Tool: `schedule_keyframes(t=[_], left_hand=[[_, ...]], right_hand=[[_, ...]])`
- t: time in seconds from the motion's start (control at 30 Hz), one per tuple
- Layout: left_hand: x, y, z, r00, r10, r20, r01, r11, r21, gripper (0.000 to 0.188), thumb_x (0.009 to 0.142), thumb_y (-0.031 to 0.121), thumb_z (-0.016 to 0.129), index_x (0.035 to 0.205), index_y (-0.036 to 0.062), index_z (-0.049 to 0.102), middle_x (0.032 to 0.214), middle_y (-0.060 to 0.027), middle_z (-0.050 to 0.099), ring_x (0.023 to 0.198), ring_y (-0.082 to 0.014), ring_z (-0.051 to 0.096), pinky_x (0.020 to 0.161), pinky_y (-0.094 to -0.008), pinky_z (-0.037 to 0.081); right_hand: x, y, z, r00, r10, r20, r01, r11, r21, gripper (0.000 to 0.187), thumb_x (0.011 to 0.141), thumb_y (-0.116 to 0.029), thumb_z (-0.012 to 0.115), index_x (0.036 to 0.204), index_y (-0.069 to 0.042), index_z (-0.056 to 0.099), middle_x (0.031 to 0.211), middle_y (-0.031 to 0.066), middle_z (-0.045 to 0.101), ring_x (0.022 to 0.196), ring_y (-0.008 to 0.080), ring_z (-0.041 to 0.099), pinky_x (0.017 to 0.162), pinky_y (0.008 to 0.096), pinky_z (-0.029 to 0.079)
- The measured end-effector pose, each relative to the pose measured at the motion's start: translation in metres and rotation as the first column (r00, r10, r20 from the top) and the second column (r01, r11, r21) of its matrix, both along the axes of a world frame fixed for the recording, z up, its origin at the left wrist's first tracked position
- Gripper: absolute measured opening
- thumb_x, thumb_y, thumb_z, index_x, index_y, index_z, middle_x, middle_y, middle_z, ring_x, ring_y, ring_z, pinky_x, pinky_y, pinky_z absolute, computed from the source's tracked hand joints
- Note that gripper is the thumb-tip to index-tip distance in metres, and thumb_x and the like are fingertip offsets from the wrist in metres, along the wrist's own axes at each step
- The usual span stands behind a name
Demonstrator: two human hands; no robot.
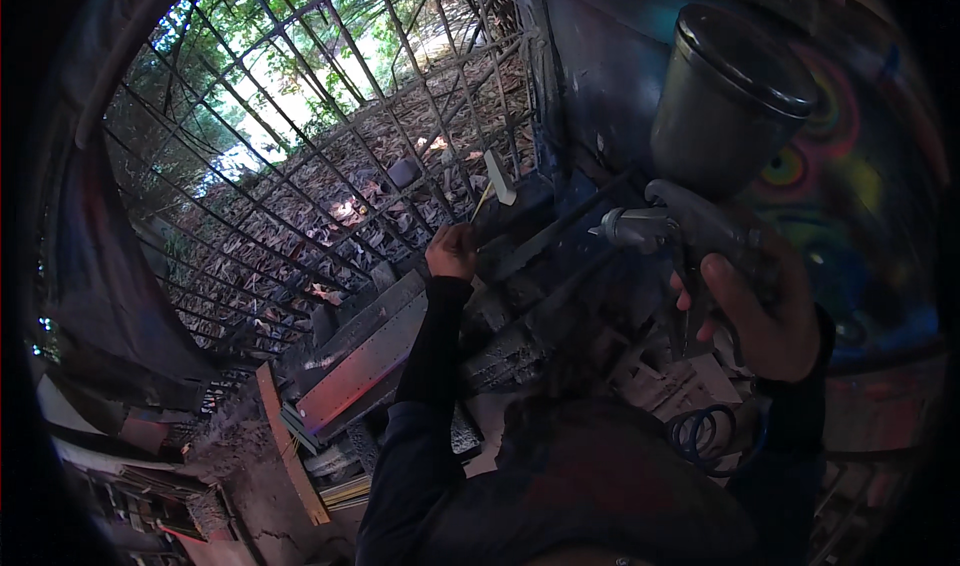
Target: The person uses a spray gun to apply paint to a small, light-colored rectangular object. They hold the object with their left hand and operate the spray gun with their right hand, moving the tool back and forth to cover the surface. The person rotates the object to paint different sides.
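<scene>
In my right hand is a spray gun, its nozzle pointing left and a large dark lidded cup on top. My fingers wrap round its handle by the trigger. Further left, my left hand is closed in a fist, reaching out over a dark bench. A thin yellowish stick runs up from its fingers toward a pale, narrow piece. Whether the stick joins that piece, I cannot tell. The nozzle and the fist are well apart.
Beyond the bench stands a metal grille, with dry leaves and plants behind it. A long reddish perforated strip lies beneath my left forearm. Left of it leans a wooden slat. A coiled blue hose hangs under my right wrist. At right is a paint-covered panel.
</scene>
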State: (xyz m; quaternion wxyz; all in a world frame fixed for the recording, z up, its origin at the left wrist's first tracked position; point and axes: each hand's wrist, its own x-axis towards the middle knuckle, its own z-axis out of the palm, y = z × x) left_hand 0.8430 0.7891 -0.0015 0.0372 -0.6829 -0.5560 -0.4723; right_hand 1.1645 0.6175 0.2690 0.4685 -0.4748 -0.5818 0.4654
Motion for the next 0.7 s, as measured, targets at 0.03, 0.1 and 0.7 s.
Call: schedule_keyframes(t=[0.03, 0.1, 0.7], left_hand=[[0.000, 0.001, 0.003, 1.000, 0.016, -0.019, -0.016, 1.000, -0.017, 0.007, 0.077, 0.006, 0.063, 0.083, 0.0080, 0.066, 0.073, -0.0101, 0.059, 0.066, -0.0309, 0.060, 0.058, -0.0387, 0.048], [-0.003, 0.002, 0.005, 0.999, 0.036, -0.035, -0.037, 0.999, -0.015, 0.006, 0.077, 0.007, 0.063, 0.083, 0.0081, 0.066, 0.072, -0.0103, 0.058, 0.066, -0.0311, 0.060, 0.058, -0.0389, 0.048], [-0.006, 0.011, 0.010, 0.999, 0.023, -0.030, -0.020, 0.996, 0.089, 0.007, 0.076, 0.006, 0.062, 0.083, 0.0089, 0.065, 0.072, -0.0113, 0.058, 0.067, -0.0323, 0.059, 0.058, -0.0401, 0.047]], right_hand=[[0.000, -0.001, 0.002, 1.000, -0.007, 0.008, 0.007, 1.000, -0.006, 0.033, 0.091, -0.016, 0.056, 0.119, 0.000, 0.052, 0.082, 0.0040, 0.062, 0.069, 0.0058, 0.057, 0.049, 0.0183, 0.045], [-0.002, -0.004, 0.001, 0.998, -0.056, 0.001, 0.056, 0.998, -0.006, 0.033, 0.091, -0.017, 0.056, 0.119, 0.000, 0.052, 0.081, 0.0034, 0.062, 0.067, 0.0055, 0.057, 0.049, 0.0185, 0.045], [-0.002, -0.005, 0.004, 0.991, -0.121, -0.051, 0.119, 0.993, -0.025, 0.030, 0.091, -0.019, 0.056, 0.116, 0.000, 0.054, 0.081, 0.0052, 0.062, 0.066, 0.0073, 0.057, 0.048, 0.0195, 0.045]])
